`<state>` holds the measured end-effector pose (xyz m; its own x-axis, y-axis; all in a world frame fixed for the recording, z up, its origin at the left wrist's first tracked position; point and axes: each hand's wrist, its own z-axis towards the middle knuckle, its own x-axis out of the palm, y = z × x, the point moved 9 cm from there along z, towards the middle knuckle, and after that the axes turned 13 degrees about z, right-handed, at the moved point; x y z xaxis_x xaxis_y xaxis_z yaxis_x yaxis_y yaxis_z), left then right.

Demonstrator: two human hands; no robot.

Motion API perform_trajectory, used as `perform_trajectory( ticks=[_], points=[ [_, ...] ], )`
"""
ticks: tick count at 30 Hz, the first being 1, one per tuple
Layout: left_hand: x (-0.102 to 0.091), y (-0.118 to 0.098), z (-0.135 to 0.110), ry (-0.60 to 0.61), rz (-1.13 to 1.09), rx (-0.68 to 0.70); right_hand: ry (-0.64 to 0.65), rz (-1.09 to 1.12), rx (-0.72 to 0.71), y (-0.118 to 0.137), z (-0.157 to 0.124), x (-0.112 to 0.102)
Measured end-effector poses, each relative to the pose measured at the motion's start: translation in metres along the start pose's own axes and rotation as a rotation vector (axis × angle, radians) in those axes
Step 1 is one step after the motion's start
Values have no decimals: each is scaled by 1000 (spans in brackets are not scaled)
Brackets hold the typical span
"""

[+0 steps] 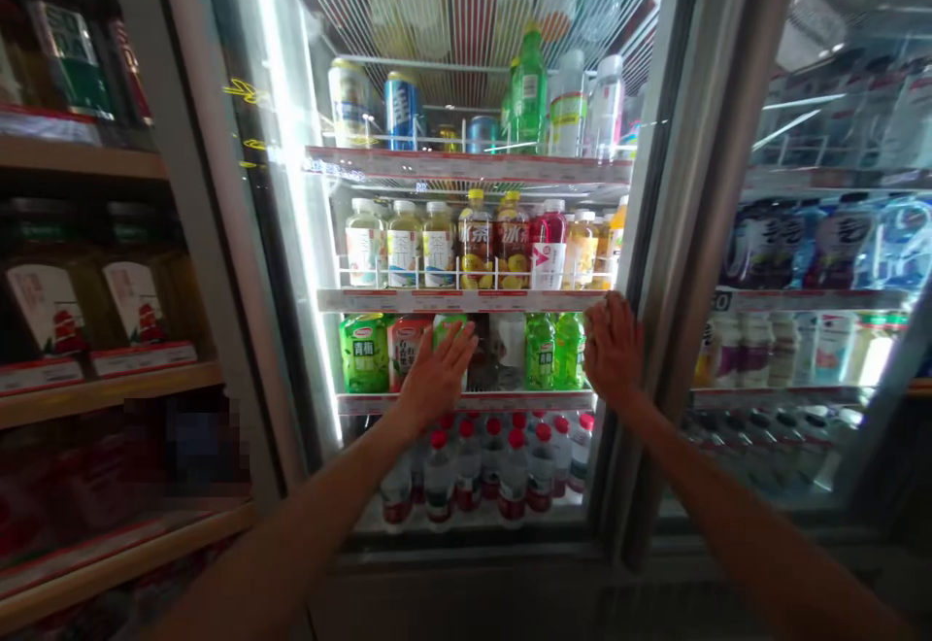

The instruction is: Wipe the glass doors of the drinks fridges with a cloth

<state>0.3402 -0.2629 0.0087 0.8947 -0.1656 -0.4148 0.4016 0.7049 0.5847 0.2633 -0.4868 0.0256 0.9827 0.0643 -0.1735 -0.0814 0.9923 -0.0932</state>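
Note:
My left hand (437, 376) is stretched out flat with nothing in it, in front of the lower shelf of a lit drinks fridge. Behind its fingers are a red drink pack (405, 350) and a partly covered green one. My right hand (613, 354) is raised beside the metal door frame (699, 233), fingers pointing up and holding nothing I can see. It overlaps the edge of some green bottles (540, 352). Whether either palm touches the glass I cannot tell. Brown bottles with yellow caps (476, 243) stand on the shelf above.
Red-capped bottles (514, 471) fill the fridge bottom. Higher up are a blue can (401, 112) and a green bottle (529, 92). Wooden shelves with jars (48, 291) flank the left side. Another fridge section with bottles (845, 243) is on the right.

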Motion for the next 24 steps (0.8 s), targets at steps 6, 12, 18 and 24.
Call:
perform_trajectory(
  ticks=[6, 12, 18, 24],
  points=[
    [-1, 11, -16, -7, 23, -17, 106, 86, -225, 60, -12, 13],
    [-3, 33, -32, -10, 3, -67, 287, 136, -288, 86, 4, 36],
    [-5, 51, -50, 4, 22, -107, 287, 180, -393, 134, 11, 53],
    [-3, 72, -68, 59, 50, -150, 408, 246, -524, 166, 2, 67]
  ],
)
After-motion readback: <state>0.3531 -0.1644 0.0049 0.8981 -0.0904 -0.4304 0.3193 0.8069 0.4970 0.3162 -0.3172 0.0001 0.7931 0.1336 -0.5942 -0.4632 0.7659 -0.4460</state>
